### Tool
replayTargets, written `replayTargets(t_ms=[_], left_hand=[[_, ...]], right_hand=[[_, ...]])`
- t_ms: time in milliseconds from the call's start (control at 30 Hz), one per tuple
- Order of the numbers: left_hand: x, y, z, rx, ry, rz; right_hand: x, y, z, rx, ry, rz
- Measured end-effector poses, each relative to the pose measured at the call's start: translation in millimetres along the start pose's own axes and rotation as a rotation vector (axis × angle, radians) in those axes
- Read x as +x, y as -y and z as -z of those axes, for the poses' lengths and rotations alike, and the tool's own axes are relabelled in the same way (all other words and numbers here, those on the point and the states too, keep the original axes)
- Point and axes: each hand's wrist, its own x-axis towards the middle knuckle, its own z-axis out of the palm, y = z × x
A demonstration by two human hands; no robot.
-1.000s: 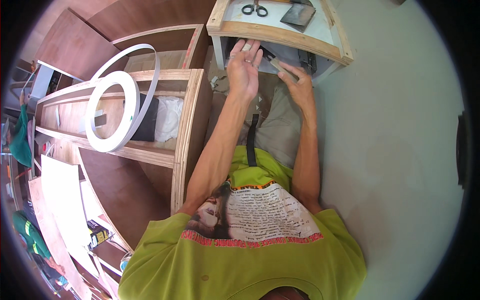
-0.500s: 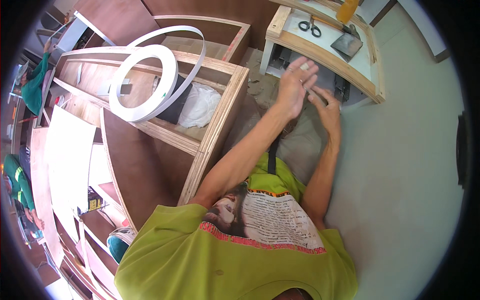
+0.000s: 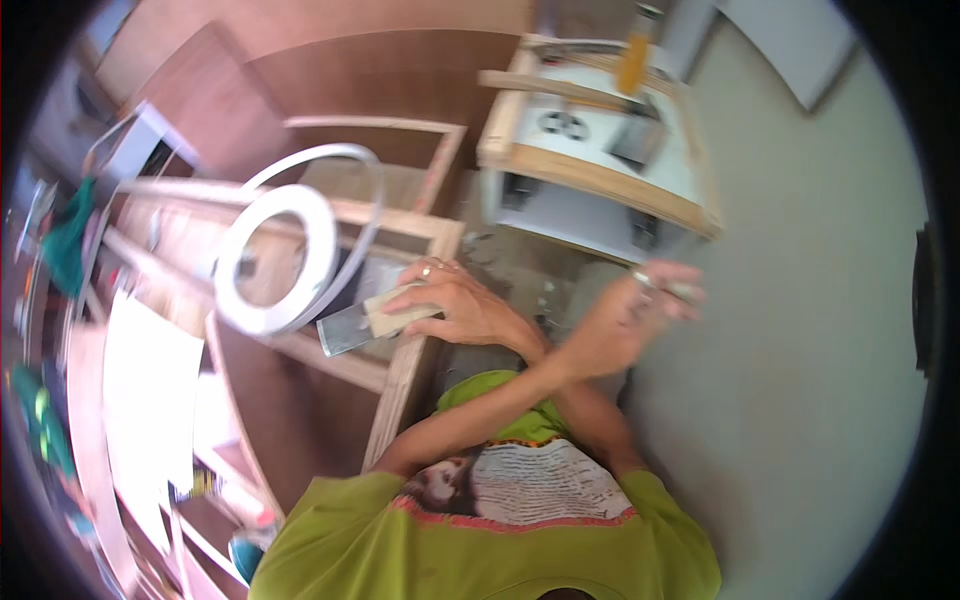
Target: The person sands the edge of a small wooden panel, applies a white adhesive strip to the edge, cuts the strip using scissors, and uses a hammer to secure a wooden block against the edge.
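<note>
My forearms cross in front of my chest. My right hand (image 3: 462,308) reaches to the left over the wooden frame, closed around the beige handle of a flat scraper (image 3: 347,330) with a broad grey metal blade. The blade points left, close to the front rail of the frame (image 3: 420,350). Out to the right, my left hand (image 3: 640,312) hangs over the floor with its fingers bent. Motion blurs it, and a pale patch shows near its fingertips. A white roll of edge banding (image 3: 232,250) stands on the frame, a loose loop of it arching behind.
A low white stool (image 3: 590,170) with wooden edges holds scissors (image 3: 563,125), a metal-bladed tool (image 3: 637,137), a wooden strip and an orange bottle (image 3: 634,62). Curved panels (image 3: 150,400) stand at the left. Two people in green work at the far left. Debris lies on the floor.
My right hand has crossed to the left and now grips a scraper, which did not show before. My left hand has come lower and to the right. The view has shifted.
</note>
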Motion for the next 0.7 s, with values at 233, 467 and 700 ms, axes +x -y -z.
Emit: replayTargets(t_ms=[233,467,700], left_hand=[[-6,-9,-16,0.182,0.077,-0.04],[-6,-16,-21,0.197,0.08,-0.08],[13,-46,-13,0.455,0.092,-0.18]], right_hand=[[14,4,-42,0.051,0.147,-0.021],[12,13,-64,-0.022,0.216,0.025],[11,10,-55,-0.065,0.191,0.043]])
